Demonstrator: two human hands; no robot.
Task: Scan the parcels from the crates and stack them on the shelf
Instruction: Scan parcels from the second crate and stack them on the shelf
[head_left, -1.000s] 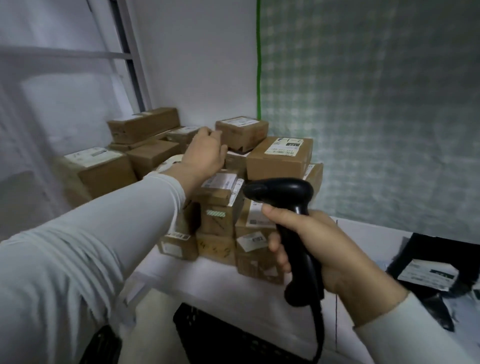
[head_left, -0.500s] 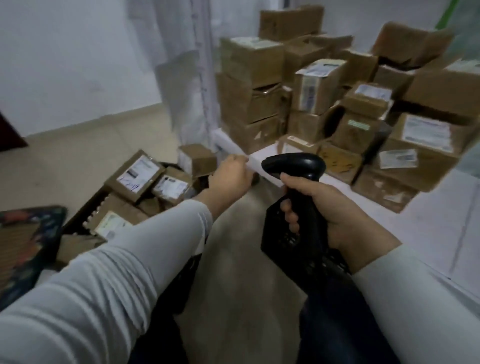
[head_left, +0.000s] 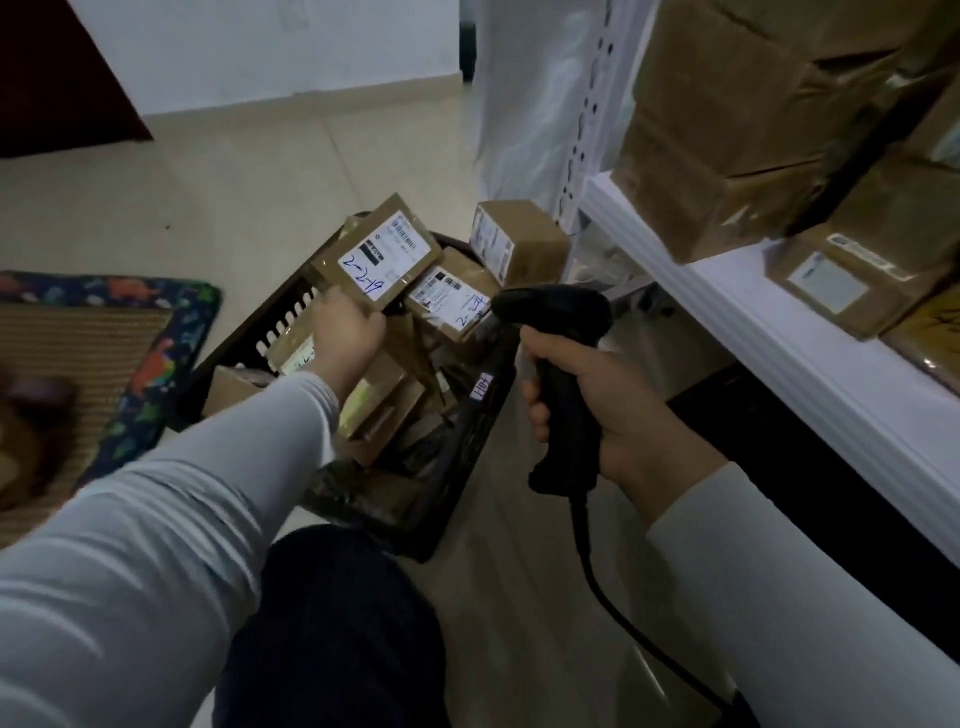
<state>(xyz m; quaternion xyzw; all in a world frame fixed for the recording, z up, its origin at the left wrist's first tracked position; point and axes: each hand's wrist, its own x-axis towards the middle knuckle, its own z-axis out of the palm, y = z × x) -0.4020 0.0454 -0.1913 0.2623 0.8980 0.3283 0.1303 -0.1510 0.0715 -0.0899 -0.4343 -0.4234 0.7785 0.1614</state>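
Note:
A black crate (head_left: 270, 332) on the floor holds several brown cardboard parcels. My left hand (head_left: 345, 338) grips the near corner of the top parcel (head_left: 379, 254), a flat box with a white label marked in blue pen. A second labelled parcel (head_left: 449, 301) lies just right of it. My right hand (head_left: 597, 410) is closed around the handle of a black barcode scanner (head_left: 558, 332), whose head points toward the crate. The white shelf (head_left: 779, 343) at the right carries stacked brown boxes (head_left: 727, 130).
Another brown box (head_left: 514, 241) rests at the crate's far side against the perforated shelf post (head_left: 587, 119). A colourful mat (head_left: 104, 353) lies on the tiled floor at the left. The scanner cable (head_left: 623, 618) runs down past my dark-trousered knee (head_left: 332, 623).
The view has swung from the shelf down to the crate. My left hand left the shelf stack and now holds the top parcel in the crate. The scanner stays in my right hand.

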